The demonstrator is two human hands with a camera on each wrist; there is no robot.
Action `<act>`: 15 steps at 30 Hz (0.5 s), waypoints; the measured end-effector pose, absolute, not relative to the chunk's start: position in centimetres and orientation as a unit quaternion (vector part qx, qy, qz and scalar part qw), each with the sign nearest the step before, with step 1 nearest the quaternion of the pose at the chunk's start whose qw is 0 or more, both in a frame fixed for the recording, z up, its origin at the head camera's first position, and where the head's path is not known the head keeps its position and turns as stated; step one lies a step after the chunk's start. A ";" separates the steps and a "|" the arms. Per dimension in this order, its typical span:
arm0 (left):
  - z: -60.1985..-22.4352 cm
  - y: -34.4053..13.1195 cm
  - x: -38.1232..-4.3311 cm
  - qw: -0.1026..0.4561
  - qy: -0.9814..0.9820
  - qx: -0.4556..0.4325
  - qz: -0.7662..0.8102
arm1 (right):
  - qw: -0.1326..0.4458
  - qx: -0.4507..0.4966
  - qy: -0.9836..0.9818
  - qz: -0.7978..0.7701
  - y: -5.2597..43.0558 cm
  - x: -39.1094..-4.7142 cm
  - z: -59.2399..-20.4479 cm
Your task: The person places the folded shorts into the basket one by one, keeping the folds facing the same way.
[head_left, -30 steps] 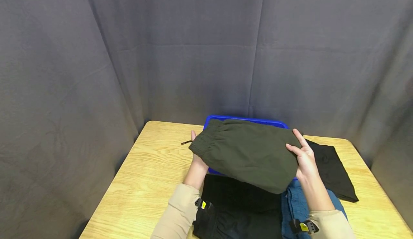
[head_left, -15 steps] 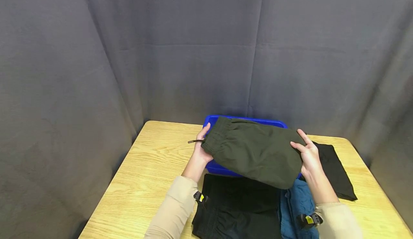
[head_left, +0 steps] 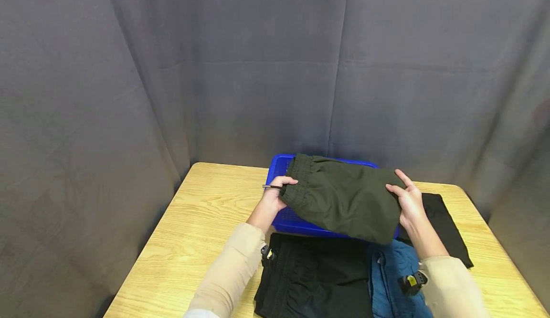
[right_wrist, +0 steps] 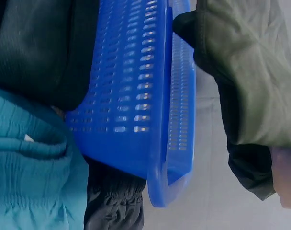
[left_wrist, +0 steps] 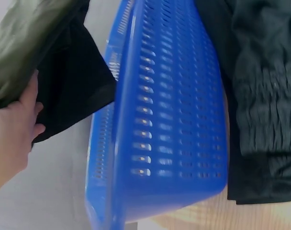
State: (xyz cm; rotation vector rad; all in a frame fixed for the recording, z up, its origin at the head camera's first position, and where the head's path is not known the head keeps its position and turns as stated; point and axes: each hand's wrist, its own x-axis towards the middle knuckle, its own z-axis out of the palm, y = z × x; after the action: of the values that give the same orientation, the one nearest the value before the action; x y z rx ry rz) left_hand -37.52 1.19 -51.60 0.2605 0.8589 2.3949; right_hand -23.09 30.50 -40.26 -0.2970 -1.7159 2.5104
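Note:
Dark olive drawstring shorts (head_left: 343, 198), folded into a flat bundle, are held up over a blue plastic basket (head_left: 296, 225). My left hand (head_left: 275, 196) grips the gathered waistband end, thumb on top, with a drawstring tip poking out beside it. At the opposite end, my right hand (head_left: 411, 206) pinches the cloth with the fingers partly behind it. From the left wrist view, the left hand (left_wrist: 14, 132) holds the bundle beyond the basket's perforated wall (left_wrist: 169, 110). Little of the right hand (right_wrist: 286, 175) shows in its wrist view. The bundle hides much of the basket's inside.
Folded black shorts (head_left: 322, 275) lie in front of the basket on the wooden table (head_left: 193, 227). Blue folded shorts (head_left: 391, 270) sit to their right, and another black garment (head_left: 444, 229) lies at the far right. Grey curtains (head_left: 258, 69) hang around the table.
The left hand has moved right with the waistband end, and its thumb now lies over the cloth. The olive shorts have shifted slightly right, uncovering more of the basket's left side.

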 end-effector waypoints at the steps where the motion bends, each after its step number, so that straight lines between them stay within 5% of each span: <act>1: -53.6 1.4 -39.2 0.291 0.324 0.099 0.895 | 0.040 -0.095 -0.566 0.818 30.5 -23.3 -40.2; 4: -53.4 1.5 -39.2 0.269 0.355 0.119 0.888 | 0.033 -0.087 -0.580 0.809 30.6 -24.0 -40.3; 9: -45.1 1.3 -32.8 0.200 0.452 0.094 0.864 | 0.036 -0.088 -0.601 0.794 30.6 -24.7 -40.5; 15: -42.2 1.6 -31.6 0.203 0.472 0.062 0.856 | 0.044 -0.096 -0.615 0.781 30.6 -25.5 -40.4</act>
State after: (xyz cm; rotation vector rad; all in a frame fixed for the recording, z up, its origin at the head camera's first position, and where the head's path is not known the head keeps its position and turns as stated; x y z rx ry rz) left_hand -31.57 1.61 -42.19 0.1741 1.3169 2.3886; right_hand -25.46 30.60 -40.41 -0.2942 -1.8811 2.3875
